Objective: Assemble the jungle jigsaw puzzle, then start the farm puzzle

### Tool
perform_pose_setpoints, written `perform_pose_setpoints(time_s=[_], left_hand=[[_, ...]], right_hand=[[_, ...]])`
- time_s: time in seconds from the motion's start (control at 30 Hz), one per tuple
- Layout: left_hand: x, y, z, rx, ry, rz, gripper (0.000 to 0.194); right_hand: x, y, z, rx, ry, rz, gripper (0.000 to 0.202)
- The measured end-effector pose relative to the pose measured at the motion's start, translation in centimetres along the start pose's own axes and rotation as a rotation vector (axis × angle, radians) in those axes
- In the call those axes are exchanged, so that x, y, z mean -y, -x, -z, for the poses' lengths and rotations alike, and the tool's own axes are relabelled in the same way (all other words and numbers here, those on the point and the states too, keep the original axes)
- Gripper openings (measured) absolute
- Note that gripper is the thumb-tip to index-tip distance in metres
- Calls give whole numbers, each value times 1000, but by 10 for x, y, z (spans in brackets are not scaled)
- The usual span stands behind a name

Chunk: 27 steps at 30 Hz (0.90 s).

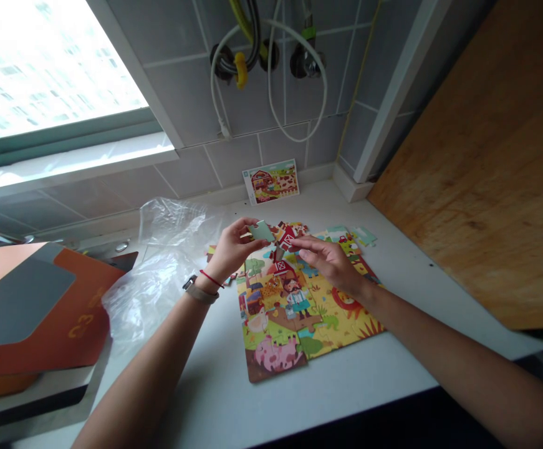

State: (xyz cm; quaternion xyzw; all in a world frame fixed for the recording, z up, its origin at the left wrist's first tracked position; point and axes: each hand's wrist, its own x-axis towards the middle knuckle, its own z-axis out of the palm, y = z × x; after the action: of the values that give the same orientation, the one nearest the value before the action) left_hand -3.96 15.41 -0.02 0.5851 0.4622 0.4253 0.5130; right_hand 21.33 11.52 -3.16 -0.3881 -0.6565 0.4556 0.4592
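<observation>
My left hand (238,240) pinches a pale green puzzle piece (262,231) between thumb and fingers, above the top of a partly joined jigsaw puzzle (275,324). Opposite it, my right hand (325,259) has its fingertips closed at the edge of a red barn puzzle piece (287,238). Just below, another piece looks tilted. The joined part shows a farmer, a pink pig, a hen and a red barn. Beside it on the right, partly under my right forearm, lies a yellow section with a lion (346,302). Several loose pieces lie behind my hands.
A picture card (272,182) of the farm scene leans against the tiled wall. Crumpled clear plastic (144,293) lies to the left, beside an orange and grey box (32,305). Cables and pipe fittings (266,62) hang above. A wooden panel (486,174) stands on the right.
</observation>
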Motion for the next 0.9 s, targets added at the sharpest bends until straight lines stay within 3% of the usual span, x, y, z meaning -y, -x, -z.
perform_pose_setpoints(time_s=[0.13, 0.33, 0.47, 0.53, 0.67, 0.73, 0.9], left_hand=[[11, -6, 11, -98, -119, -17, 44], [22, -9, 35, -244, -774, -132, 44], [19, -6, 35, -325, -1012, -262, 41], [10, -2, 27, -223, -994, -325, 37], [-15, 11, 3, 282, -816, -421, 35], [-23, 18, -7, 444, -806, -432, 36], [-13, 21, -11, 465, -895, -405, 56]], right_hand=[[-7, -2, -1, -70, -156, -134, 35], [-17, -6, -6, -160, -232, -175, 30], [-17, -5, -6, -139, -217, -155, 26], [-17, -5, -5, -162, -171, -107, 28], [-16, -4, -3, -64, -108, -83, 30], [-16, -4, -2, -7, -88, -91, 25], [-19, -5, -1, 57, 45, -83, 15]])
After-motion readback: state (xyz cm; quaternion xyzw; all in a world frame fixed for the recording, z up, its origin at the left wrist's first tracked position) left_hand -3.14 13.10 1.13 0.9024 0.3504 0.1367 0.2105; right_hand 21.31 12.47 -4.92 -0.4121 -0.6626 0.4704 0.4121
